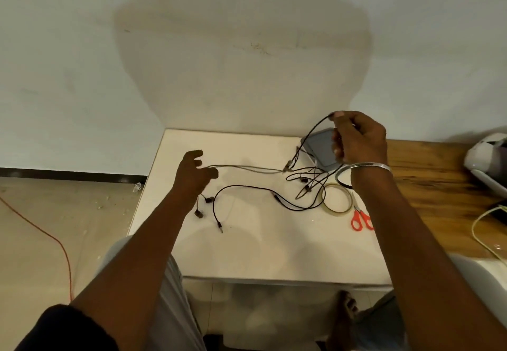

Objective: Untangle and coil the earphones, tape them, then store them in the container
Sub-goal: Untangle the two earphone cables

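Observation:
Black earphone cables (247, 187) lie tangled across the white table (263, 254). My right hand (359, 139) is raised above the table's far right and pinches a black cable that hangs down to the tangle (307, 180). My left hand (196, 172) hovers at the left and pinches a taut, lighter cable (247, 168) that runs right to the tangle. Two earbuds (204, 206) dangle below the left wrist. A grey container (319, 147) sits at the far right, partly hidden by my right hand. A roll of clear tape (338, 198) lies beside the tangle.
Red-handled scissors (362, 220) lie right of the tape. A wooden surface (439, 186) adjoins the table on the right, with a white appliance (485, 164) and a pale cord (482, 230). An orange cable (55, 238) runs over the floor at left.

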